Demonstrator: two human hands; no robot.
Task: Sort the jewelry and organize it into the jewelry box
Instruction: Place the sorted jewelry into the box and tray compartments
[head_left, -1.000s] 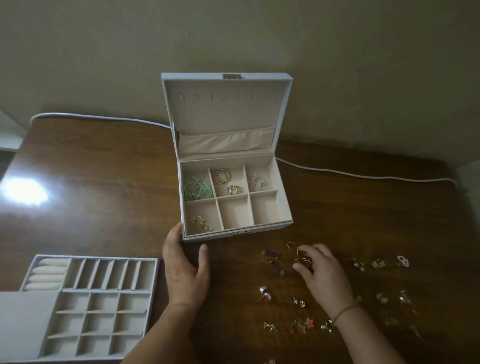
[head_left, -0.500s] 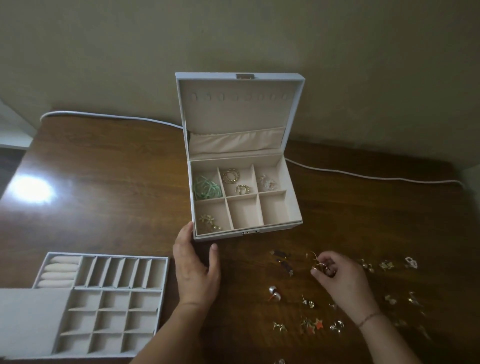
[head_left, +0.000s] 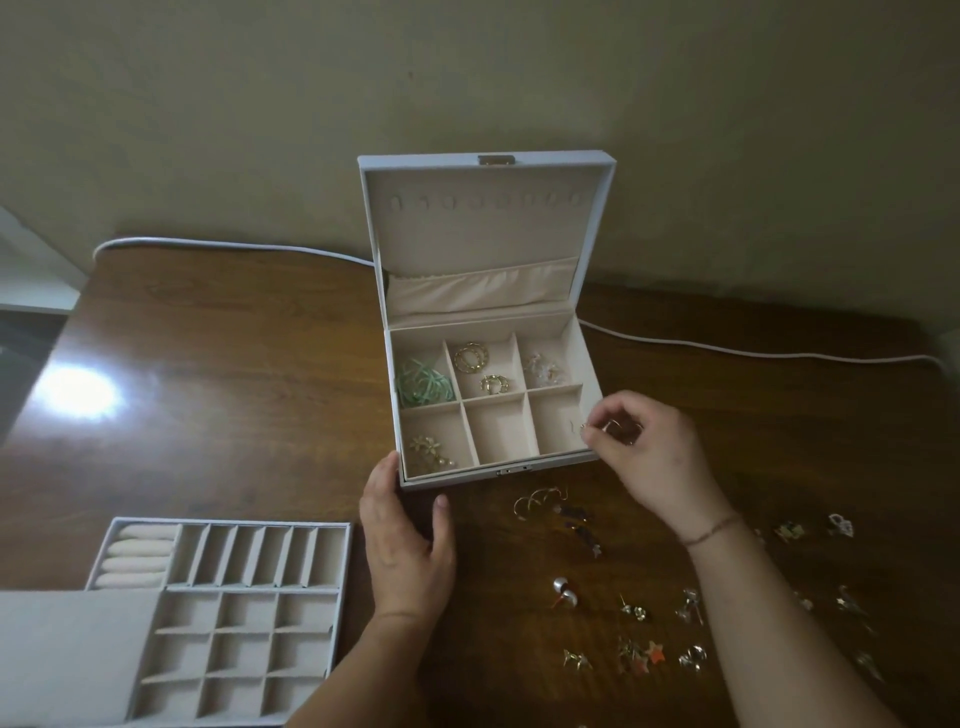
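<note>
The white jewelry box (head_left: 467, 478) stands open mid-table with its lid upright. Its back compartments hold a green piece (head_left: 422, 387), gold hoops (head_left: 471, 357) and a pale piece (head_left: 543, 368); the front left one holds flower earrings (head_left: 430, 451). My left hand (head_left: 405, 540) rests flat against the box's front left corner. My right hand (head_left: 647, 457) pinches small gold earrings (head_left: 618, 430) at the box's front right corner, over the rim of the front right compartment. Loose earrings (head_left: 636, 657) lie scattered on the table in front of the box.
A grey divided tray (head_left: 228, 592) with ring rolls and several small cells lies at the front left. A white cable (head_left: 753, 353) runs along the table's back edge by the wall. Gold hoop earrings (head_left: 537, 501) lie just in front of the box.
My right hand has lifted gold earrings off the table and carried them up to the box's front right compartment. My left hand has stayed at the box's corner.
</note>
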